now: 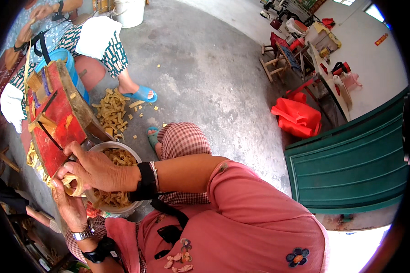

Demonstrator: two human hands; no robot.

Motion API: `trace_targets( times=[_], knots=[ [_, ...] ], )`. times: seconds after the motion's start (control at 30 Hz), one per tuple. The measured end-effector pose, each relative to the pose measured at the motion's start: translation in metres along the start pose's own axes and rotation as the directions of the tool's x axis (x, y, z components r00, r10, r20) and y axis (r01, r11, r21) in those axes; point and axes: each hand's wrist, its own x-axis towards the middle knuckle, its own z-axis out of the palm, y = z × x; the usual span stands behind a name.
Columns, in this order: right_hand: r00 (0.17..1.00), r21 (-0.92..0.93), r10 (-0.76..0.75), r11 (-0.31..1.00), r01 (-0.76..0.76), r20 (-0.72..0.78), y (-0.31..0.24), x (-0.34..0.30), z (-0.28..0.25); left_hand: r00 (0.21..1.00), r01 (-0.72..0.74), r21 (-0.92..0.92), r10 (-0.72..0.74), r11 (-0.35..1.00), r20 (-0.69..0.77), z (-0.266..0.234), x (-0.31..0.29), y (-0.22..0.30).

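A pale yellow, flat strip [72,185], bent into a loop, is between my two hands at the near end of a red-topped wooden bench [54,132]. My left hand [70,207], with a metal watch at its wrist, holds the loop from below with fingers closed. My right hand [100,170] reaches over from the right and pinches the strip against the bench's near corner; its fingertips are partly hidden. Beneath my right hand stands a white bucket [134,154] holding many short curled yellow pieces [116,199].
Across the bench, another person's hands [43,11] hold a long strip by a blue bucket [70,68]. Yellow pieces [111,109] lie heaped on the floor near a blue sandal [144,93]. A red bag [298,113], a table [330,84] and a green door panel [351,159] stand at the right.
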Motion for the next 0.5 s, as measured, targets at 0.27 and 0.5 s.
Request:
trace_targets(
  times=[0.27,0.5],
  knots=[
    [0.975,0.165,0.220,0.961,-0.223,0.036,0.017,0.004,-0.021,0.984,0.170,-0.230,-0.152,0.958,0.093,-0.028,0.001,0.017],
    [0.938,0.158,0.196,0.956,-0.248,0.284,0.019,-0.004,-0.025,0.995,0.097,-0.235,-0.086,0.967,0.055,-0.046,0.002,0.021]
  ],
)
